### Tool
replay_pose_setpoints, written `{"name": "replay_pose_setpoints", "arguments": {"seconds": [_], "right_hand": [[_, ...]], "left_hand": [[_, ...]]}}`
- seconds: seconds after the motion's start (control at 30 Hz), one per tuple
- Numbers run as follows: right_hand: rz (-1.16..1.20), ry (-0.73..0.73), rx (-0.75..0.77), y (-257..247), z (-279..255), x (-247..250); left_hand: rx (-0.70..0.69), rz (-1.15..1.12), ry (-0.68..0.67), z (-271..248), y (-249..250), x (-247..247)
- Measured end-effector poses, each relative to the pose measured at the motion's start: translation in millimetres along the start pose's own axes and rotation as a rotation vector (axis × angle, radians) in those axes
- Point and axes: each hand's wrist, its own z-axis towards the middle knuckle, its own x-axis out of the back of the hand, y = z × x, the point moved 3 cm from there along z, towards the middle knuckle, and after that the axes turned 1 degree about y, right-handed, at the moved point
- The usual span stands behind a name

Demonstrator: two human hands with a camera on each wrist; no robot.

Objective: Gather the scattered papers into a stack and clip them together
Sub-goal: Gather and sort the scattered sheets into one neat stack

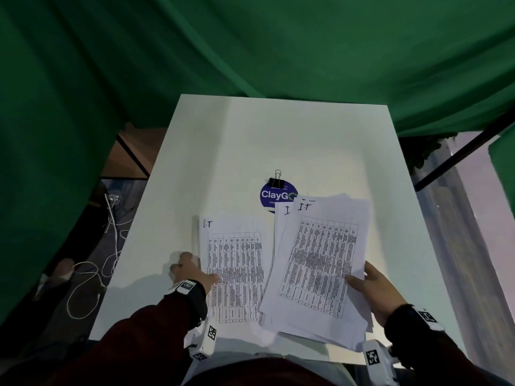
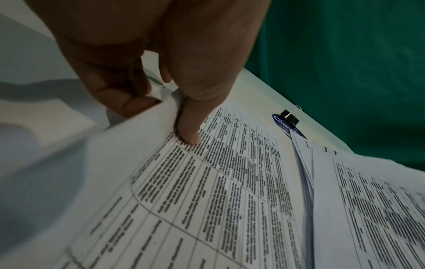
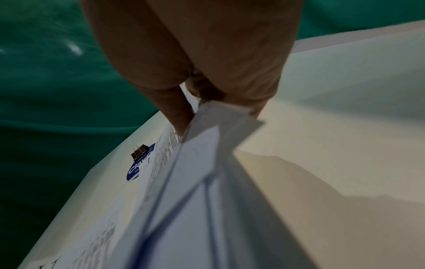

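Note:
A printed sheet lies at the front left of the white table. My left hand pinches its left edge, with the thumb on top and the fingers curled under, so the edge is lifted. My right hand grips a loose, uneven bundle of papers by its right edge and holds it tilted above the table. The right thumb presses on the bundle's top. A black binder clip sits beyond the papers, on a blue round sticker.
Green cloth hangs behind and to the left of the table. White cables lie on the floor at the left. A black bar slants at the right. Bare tabletop stretches beyond the clip.

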Motion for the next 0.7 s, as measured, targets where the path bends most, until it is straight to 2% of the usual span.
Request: {"name": "replay_pose_setpoints", "arguments": {"seconds": [0.07,0.13,0.23,0.37,0.43,0.53,0.63,0.7], "right_hand": [[0.009,0.010,-0.001,2.8,0.2,2.8],[0.011,0.016,-0.001,5.5,0.1,4.5],[0.016,0.008,-0.007,7.9,-1.1,5.1],[-0.014,-0.010,0.006,3.2,-3.3,0.2],[-0.021,-0.023,0.033,-1.9,-4.1,-6.9],[0.002,-0.057,0.073,-15.1,-8.1,-24.0],[0.029,-0.127,0.119,-36.8,-19.0,-44.8],[0.032,-0.204,0.158,-52.9,-28.9,-57.5]], "left_hand": [[0.007,-0.103,-0.031,0.9,-0.7,2.4],[-0.053,-0.138,-0.070,1.9,1.2,8.1],[-0.206,-0.174,-0.095,-8.7,19.1,33.9],[-0.408,-0.429,-0.160,-35.5,57.3,76.9],[-0.427,-0.577,-0.267,-43.2,71.8,86.2],[-0.406,-0.638,-0.356,-46.5,83.7,76.0],[-0.398,-0.598,-0.372,-55.2,88.7,48.1],[-0.351,-0.597,-0.332,-59.8,89.0,31.7]]}}
